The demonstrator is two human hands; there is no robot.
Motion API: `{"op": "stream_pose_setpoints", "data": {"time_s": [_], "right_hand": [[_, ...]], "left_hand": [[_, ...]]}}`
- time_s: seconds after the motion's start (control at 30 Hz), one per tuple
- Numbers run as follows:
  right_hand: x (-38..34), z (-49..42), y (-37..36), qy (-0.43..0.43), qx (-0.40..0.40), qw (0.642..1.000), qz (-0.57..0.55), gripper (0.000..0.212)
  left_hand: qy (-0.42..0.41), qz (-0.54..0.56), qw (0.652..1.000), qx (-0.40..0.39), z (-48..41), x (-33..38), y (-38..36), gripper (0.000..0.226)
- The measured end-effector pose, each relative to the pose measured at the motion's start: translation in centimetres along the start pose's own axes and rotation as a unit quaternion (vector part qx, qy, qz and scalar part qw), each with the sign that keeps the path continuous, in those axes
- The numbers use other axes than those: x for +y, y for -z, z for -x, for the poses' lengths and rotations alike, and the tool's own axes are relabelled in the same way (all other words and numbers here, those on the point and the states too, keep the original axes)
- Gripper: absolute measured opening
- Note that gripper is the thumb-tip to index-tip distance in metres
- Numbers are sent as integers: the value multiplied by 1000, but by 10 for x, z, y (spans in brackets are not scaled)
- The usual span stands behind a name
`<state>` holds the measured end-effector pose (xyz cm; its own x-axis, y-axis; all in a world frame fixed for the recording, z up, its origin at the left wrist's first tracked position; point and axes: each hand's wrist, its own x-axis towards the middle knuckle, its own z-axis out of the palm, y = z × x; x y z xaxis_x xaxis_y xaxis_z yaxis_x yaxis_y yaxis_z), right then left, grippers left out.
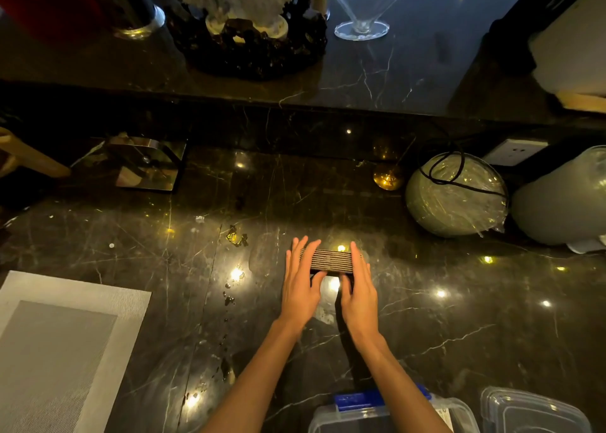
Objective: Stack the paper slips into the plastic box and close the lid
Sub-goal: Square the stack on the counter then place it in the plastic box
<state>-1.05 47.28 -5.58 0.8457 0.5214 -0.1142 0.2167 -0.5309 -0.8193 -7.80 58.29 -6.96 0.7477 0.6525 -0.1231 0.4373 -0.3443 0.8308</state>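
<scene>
A compact stack of dark-edged paper slips (331, 261) stands on edge on the black marble counter (459, 317). My left hand (302, 283) presses flat against its left end and my right hand (357, 290) against its right end, so the stack is squeezed between both palms. At the bottom edge sits the clear plastic box (387, 414) with a blue clip, partly hidden behind my right forearm. Its clear lid (531, 411) lies separately to the right of the box.
A grey woven placemat (62, 344) lies at the lower left. A plastic-wrapped round bowl (455, 196) with a black cable, a pale jug (564, 203) and a small gold object (387, 178) stand at the right rear. A mirrored holder (144, 163) sits left; ornaments line the raised shelf.
</scene>
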Motion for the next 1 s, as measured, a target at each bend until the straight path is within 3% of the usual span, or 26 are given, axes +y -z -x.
{"op": "stream_pose_setpoints", "data": {"time_s": [0.23,0.4,0.53,0.7,0.8,0.9,1.0], "right_hand": [[-19,-5,38,5,-63,998,-7,70],[-44,29,92,-80,-111,970,-203,66],[-63,79,119,-216,-128,911,-328,55],[-63,142,136,-245,-145,916,-281,49],[-57,164,153,-237,-170,916,-275,46],[-53,179,172,-199,-235,920,-244,46],[-58,193,180,-148,-300,924,-184,47]], "left_hand": [[42,-5,999,-34,7,20,19,52],[110,153,975,-115,44,56,50,48],[217,232,929,-191,91,81,65,27],[242,224,914,-237,151,89,65,24],[252,196,909,-267,180,100,72,34],[212,108,924,-298,202,109,83,36],[160,105,923,-335,223,119,83,38]]}}
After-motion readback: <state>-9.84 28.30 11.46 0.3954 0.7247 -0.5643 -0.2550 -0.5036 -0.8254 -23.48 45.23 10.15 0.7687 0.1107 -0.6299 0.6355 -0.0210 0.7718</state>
